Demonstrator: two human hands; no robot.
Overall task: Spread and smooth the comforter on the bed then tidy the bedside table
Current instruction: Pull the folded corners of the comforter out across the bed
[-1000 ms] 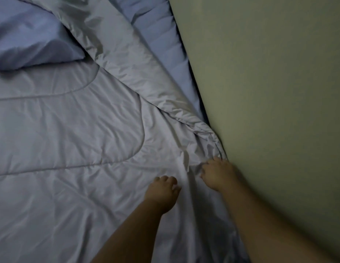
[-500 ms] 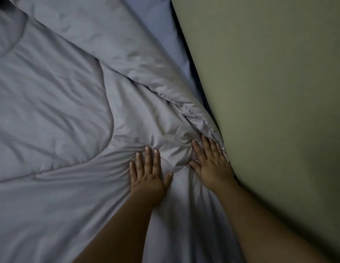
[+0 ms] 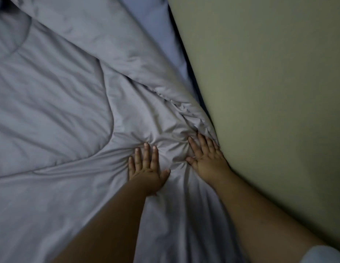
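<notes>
A pale grey quilted comforter (image 3: 57, 103) covers the bed and fills most of the view. Its right edge is folded back in a thick band (image 3: 112, 44) running diagonally toward the wall. My left hand (image 3: 146, 168) lies flat on the comforter with straight fingers, and the fabric bunches into creases ahead of the fingertips. My right hand (image 3: 205, 156) presses flat beside it, right where the crumpled comforter edge meets the wall. The bedside table is out of view.
A pale green wall (image 3: 269, 92) runs along the bed's right side. A strip of blue sheet (image 3: 157, 29) shows between the folded comforter and the wall. The room is dim.
One second ago both hands gripped the fabric with curled fingers; they have flattened and pushed forward, bunching the comforter ahead of them. The pillow has left the view.
</notes>
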